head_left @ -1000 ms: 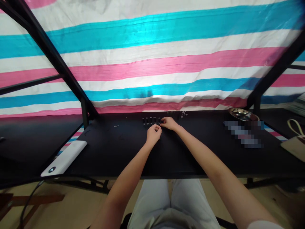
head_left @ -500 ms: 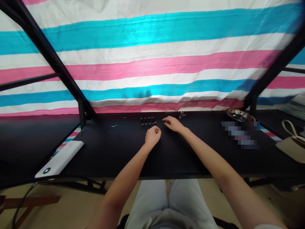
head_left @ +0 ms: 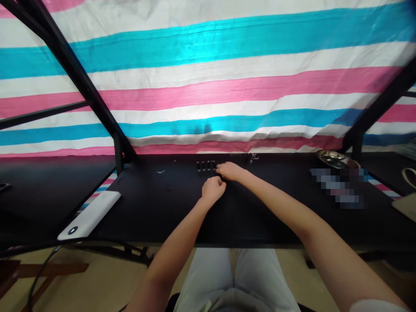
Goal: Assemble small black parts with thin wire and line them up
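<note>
Several small black cylinders [head_left: 203,166] with light ends stand in a row towards the back of the black table. My left hand [head_left: 212,190] is closed just in front of the row's right end, and whatever its fingers hold is hidden. My right hand [head_left: 230,171] reaches over from the right with fingers bent together beside the last cylinder. Its fingertips come close to those of my left hand, and I cannot make out what is between them.
At the left lies a long white device [head_left: 91,216] with a round dark button. White scraps [head_left: 160,172] lie left of the row, and small pieces [head_left: 253,157] sit at the back edge. A shiny metal dish [head_left: 338,159] is at the right. Black frame posts [head_left: 76,73] flank a striped sheet.
My right hand has moved left and closed its fingers, coming up to my left hand and the row's end. The whole view has shifted slightly, so things appear further right.
</note>
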Available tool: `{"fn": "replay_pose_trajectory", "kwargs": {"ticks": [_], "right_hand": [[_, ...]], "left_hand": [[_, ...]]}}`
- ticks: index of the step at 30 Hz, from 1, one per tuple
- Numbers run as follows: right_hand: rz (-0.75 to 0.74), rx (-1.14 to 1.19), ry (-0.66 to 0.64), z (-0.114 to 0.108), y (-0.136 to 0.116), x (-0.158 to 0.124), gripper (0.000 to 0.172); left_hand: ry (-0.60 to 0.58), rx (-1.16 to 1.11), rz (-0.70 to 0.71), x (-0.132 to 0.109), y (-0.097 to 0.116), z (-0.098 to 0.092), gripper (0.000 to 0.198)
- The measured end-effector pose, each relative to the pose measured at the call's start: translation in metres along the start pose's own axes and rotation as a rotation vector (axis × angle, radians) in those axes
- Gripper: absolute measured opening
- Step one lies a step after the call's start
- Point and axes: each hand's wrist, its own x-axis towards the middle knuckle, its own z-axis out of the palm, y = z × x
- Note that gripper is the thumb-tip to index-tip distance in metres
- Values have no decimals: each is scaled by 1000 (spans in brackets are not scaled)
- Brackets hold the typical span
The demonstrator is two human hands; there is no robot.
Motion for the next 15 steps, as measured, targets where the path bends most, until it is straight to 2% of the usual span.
{"fn": "replay_pose_trajectory", "kwargs": {"ticks": [6,10,13,15], "right_hand": [[71,30,-42,-1,18,-9,18],[242,268,142,4,26,-16,17],[378,479,300,14,27,-19,16],[432,602,359,23,26,-19,15]], "left_hand": [[10,5,12,0,-1,1,14],[18,-3,17,0,-1,1,15],[16,-6,16,0,-1,1,14],[19,-10,22,0,-1,0,15]]}}
